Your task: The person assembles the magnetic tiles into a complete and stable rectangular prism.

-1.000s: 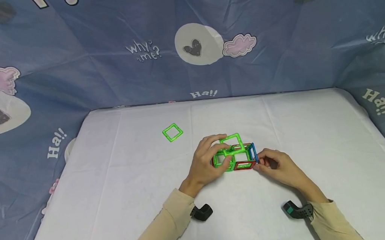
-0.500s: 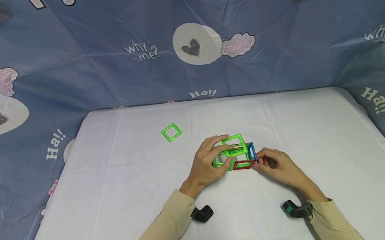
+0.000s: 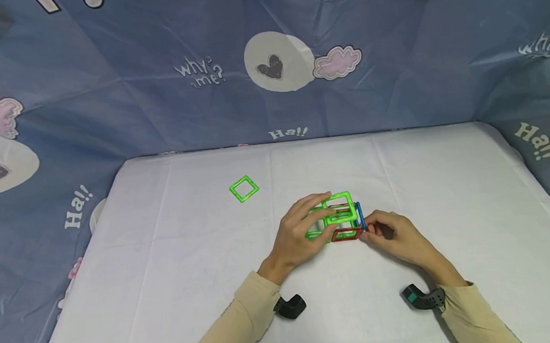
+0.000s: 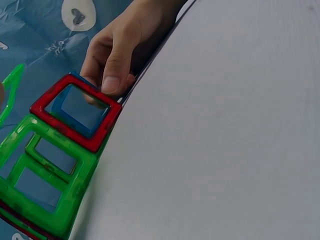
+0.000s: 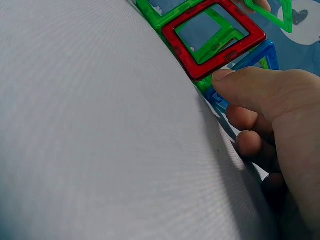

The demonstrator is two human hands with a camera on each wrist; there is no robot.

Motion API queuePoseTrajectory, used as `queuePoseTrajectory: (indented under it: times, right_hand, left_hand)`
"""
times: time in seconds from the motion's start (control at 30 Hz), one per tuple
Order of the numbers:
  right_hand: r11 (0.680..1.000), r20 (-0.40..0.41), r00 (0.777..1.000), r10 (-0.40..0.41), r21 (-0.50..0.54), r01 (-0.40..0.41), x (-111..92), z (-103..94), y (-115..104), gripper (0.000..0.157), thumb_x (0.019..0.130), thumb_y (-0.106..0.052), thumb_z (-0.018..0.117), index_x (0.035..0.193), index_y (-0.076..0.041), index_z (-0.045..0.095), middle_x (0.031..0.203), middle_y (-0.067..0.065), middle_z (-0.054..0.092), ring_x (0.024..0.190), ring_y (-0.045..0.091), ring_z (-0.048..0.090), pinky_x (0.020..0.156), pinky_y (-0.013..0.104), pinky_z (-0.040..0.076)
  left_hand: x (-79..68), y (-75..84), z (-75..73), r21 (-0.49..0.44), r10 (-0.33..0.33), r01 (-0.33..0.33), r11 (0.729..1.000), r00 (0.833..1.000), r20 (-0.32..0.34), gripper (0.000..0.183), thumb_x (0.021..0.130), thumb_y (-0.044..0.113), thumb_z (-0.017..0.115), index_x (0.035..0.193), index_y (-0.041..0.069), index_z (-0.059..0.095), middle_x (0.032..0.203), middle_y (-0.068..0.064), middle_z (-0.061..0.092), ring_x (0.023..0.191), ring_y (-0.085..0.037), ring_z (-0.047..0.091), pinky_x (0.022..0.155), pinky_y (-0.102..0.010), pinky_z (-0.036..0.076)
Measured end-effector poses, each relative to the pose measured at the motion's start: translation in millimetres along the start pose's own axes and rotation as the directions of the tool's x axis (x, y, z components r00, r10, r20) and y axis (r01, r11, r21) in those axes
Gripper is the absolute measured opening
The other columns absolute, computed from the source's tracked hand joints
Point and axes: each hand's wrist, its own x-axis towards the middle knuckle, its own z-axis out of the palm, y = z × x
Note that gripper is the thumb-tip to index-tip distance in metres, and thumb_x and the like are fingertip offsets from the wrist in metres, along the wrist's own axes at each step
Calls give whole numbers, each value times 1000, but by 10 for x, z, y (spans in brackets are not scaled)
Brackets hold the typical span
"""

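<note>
Between both hands stands a box-like row of magnetic tiles, with green squares on the left and a red square tile [image 3: 345,238] at the front right. My left hand [image 3: 296,231] holds a green square magnetic tile [image 3: 354,207] tilted above the row, fingers and thumb bent around its left side. That tile shows only partly in the left wrist view. My right hand [image 3: 401,235] pinches the blue magnetic tile [image 3: 361,216], which stands upright at the row's right end. In the right wrist view its thumb [image 5: 245,87] lies at the corner where the red and blue tiles meet.
A loose green square tile [image 3: 251,195] lies flat on the white tablecloth [image 3: 190,264], farther back and to the left. Behind the table hangs a blue printed cloth [image 3: 154,111]. Black wrist devices [image 3: 290,307] sit by both cuffs.
The green tile in my left hand has shifted slightly right over the row, covering more of the red and blue end. My right hand stays nearly still at the blue tile.
</note>
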Motion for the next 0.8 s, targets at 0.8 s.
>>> queuePoseTrajectory:
  times: [0.8]
  right_hand:
    - [999, 4, 999, 42, -4, -42, 9, -5, -92, 16, 82, -12, 74, 89, -22, 63, 75, -8, 54, 70, 10, 48, 62, 21, 40]
  left_hand:
    - [13, 42, 84, 48, 34, -36, 998, 999, 42, 21, 82, 27, 72, 97, 13, 71, 122, -5, 64, 119, -17, 56, 105, -25, 41]
